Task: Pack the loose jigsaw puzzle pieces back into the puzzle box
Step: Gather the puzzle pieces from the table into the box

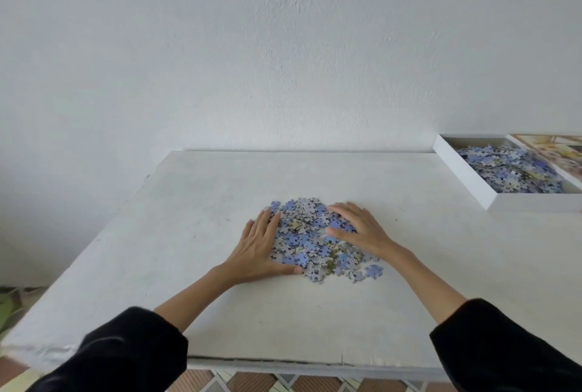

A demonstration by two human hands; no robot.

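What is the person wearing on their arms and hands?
Black sleeves: the left sleeve and right sleeve end partway up the forearms. The left hand and right hand are bare, no gloves, rings or watch showing.

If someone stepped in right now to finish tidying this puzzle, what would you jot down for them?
Left hand: open, flat against the left side of the heap of loose blue and white cardboard jigsaw pieces, mid-table.
Right hand: open, spread over the heap's right side.
Shallow white puzzle box: far right of the white table, apart from the heap, already holding many pieces.
Done: part packed. Left: move this heap into the box.
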